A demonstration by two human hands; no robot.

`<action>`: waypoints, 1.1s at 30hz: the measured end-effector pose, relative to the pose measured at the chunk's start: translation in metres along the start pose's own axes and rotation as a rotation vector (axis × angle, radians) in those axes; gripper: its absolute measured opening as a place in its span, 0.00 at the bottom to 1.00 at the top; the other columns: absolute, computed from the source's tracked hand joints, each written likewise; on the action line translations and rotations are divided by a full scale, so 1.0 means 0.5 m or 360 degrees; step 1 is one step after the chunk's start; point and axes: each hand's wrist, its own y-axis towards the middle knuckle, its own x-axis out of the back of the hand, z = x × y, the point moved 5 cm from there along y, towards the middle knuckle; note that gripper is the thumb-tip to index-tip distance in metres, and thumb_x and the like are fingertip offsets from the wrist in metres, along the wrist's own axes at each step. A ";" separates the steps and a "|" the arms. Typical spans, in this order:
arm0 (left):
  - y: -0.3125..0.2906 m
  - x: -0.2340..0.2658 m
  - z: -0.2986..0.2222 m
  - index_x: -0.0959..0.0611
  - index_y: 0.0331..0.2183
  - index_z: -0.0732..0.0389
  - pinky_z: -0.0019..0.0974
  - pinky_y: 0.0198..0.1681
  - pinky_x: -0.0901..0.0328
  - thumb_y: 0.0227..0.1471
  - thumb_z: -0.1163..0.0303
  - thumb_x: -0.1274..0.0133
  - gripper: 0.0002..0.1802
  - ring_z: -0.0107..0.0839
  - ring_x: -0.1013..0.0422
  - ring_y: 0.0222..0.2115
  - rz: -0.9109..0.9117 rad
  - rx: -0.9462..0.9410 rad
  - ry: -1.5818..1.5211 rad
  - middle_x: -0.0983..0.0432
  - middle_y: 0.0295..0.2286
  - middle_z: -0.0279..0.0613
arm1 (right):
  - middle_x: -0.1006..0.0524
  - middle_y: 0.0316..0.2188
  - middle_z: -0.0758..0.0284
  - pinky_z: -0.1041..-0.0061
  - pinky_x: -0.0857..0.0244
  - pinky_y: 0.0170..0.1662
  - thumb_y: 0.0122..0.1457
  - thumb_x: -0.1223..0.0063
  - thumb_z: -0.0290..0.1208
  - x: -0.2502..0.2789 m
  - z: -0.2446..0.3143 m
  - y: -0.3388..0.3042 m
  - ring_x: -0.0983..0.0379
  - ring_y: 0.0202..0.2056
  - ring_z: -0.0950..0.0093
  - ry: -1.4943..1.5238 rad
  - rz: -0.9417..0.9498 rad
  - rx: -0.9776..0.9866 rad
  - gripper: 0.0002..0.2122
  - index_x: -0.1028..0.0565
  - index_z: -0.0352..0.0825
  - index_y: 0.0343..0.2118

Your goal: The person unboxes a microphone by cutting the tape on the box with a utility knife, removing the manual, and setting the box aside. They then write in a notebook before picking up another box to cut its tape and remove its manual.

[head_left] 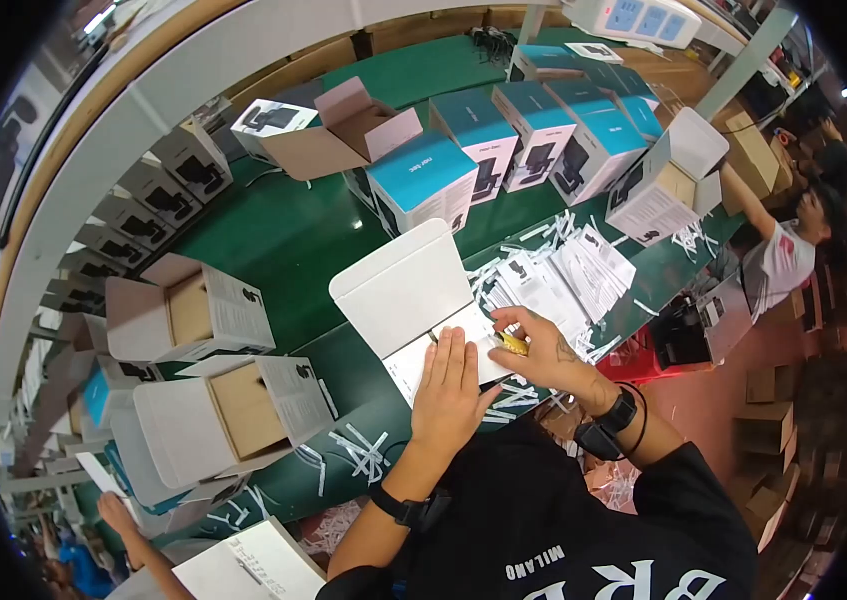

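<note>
Two open cartons point(243, 318) are stood at the left of the green surface point(288, 245). In the middle, a white box point(405, 275) is set with its lid raised; the left hand point(448, 395) is laid flat over it, grip unclosed, fingers straight and together. A yellow tool point(514, 345) is clamped in the right hand's point(548, 352) grip. Beyond, white leaflets point(543, 290) are piled near a co-worker point(781, 255).
</note>
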 end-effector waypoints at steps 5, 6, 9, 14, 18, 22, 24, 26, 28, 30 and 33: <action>0.015 -0.007 -0.012 0.24 0.52 0.74 0.55 0.64 0.43 0.46 0.54 0.33 0.40 0.57 0.41 0.63 0.0003 -0.0022 0.0093 0.37 0.59 0.65 | 0.24 0.38 0.63 0.76 0.32 0.37 0.54 0.37 0.25 0.014 -0.013 0.002 0.27 0.33 0.73 0.0334 0.0086 -0.0128 0.26 0.31 0.34 0.56; 0.018 -0.006 -0.010 0.24 0.52 0.74 0.55 0.64 0.43 0.45 0.54 0.33 0.40 0.57 0.41 0.63 -0.0005 -0.0021 0.0121 0.36 0.59 0.64 | 0.24 0.38 0.63 0.76 0.32 0.37 0.54 0.37 0.25 0.028 -0.009 0.013 0.27 0.33 0.73 0.0339 0.0087 -0.0136 0.26 0.31 0.34 0.56; 0.012 -0.007 -0.015 0.24 0.52 0.75 0.55 0.64 0.44 0.45 0.54 0.32 0.41 0.57 0.41 0.63 -0.0004 -0.0019 0.0148 0.36 0.59 0.64 | 0.24 0.35 0.59 0.69 0.31 0.37 0.60 0.44 0.30 0.072 0.031 0.036 0.24 0.34 0.64 0.0063 0.0292 0.0343 0.15 0.29 0.34 0.49; 0.010 -0.004 -0.015 0.25 0.53 0.75 0.54 0.66 0.46 0.45 0.54 0.34 0.41 0.56 0.41 0.63 0.0017 -0.0015 0.0161 0.36 0.59 0.65 | 0.23 0.31 0.55 0.62 0.31 0.36 0.65 0.51 0.38 0.061 0.021 0.037 0.23 0.34 0.57 -0.0435 0.0459 0.0336 0.13 0.26 0.32 0.41; 0.013 -0.001 -0.014 0.25 0.52 0.73 0.54 0.65 0.45 0.43 0.55 0.32 0.41 0.55 0.41 0.63 0.0024 -0.0007 0.0114 0.36 0.59 0.63 | 0.22 0.26 0.54 0.58 0.32 0.36 0.66 0.54 0.45 0.063 -0.006 0.046 0.24 0.31 0.52 -0.0303 0.0709 -0.0117 0.17 0.25 0.32 0.35; 0.014 0.002 -0.012 0.25 0.53 0.72 0.55 0.64 0.45 0.41 0.57 0.30 0.42 0.55 0.41 0.63 0.0022 0.0038 0.0069 0.36 0.60 0.61 | 0.23 0.22 0.53 0.57 0.32 0.36 0.66 0.53 0.43 0.073 -0.006 0.070 0.24 0.29 0.50 -0.0367 0.0860 0.0130 0.15 0.26 0.33 0.39; 0.013 0.004 -0.011 0.26 0.54 0.72 0.55 0.65 0.45 0.41 0.57 0.30 0.42 0.55 0.42 0.64 0.0033 0.0047 0.0048 0.37 0.61 0.61 | 0.22 0.23 0.52 0.57 0.32 0.36 0.66 0.54 0.43 0.082 0.011 0.073 0.24 0.30 0.50 -0.0409 0.0977 0.0211 0.15 0.28 0.33 0.41; 0.016 0.014 -0.011 0.26 0.55 0.71 0.55 0.65 0.46 0.41 0.58 0.30 0.42 0.55 0.42 0.64 0.0065 0.0058 0.0024 0.38 0.61 0.61 | 0.22 0.24 0.52 0.57 0.31 0.36 0.66 0.54 0.42 0.087 0.015 0.078 0.24 0.30 0.50 -0.0433 0.1039 0.0270 0.15 0.29 0.34 0.43; 0.019 0.029 -0.015 0.27 0.56 0.70 0.55 0.65 0.46 0.42 0.60 0.30 0.43 0.55 0.44 0.65 0.0144 0.0065 -0.0037 0.39 0.62 0.59 | 0.22 0.27 0.51 0.56 0.31 0.37 0.66 0.53 0.42 0.094 0.021 0.083 0.23 0.32 0.50 -0.0343 0.0907 0.0379 0.15 0.29 0.34 0.46; 0.024 0.066 -0.029 0.26 0.55 0.69 0.55 0.65 0.45 0.42 0.61 0.30 0.41 0.55 0.42 0.64 0.0139 0.0077 -0.0040 0.37 0.61 0.59 | 0.21 0.28 0.51 0.56 0.31 0.37 0.66 0.53 0.42 0.094 0.022 0.087 0.23 0.33 0.49 -0.0281 0.0850 0.0462 0.16 0.30 0.34 0.47; 0.017 0.126 -0.040 0.24 0.54 0.67 0.55 0.64 0.43 0.42 0.63 0.31 0.38 0.56 0.39 0.62 0.0164 0.0144 -0.0015 0.34 0.59 0.57 | 0.22 0.27 0.53 0.58 0.32 0.34 0.65 0.52 0.38 0.057 -0.003 0.097 0.23 0.31 0.51 -0.0170 0.0856 0.0154 0.14 0.29 0.35 0.47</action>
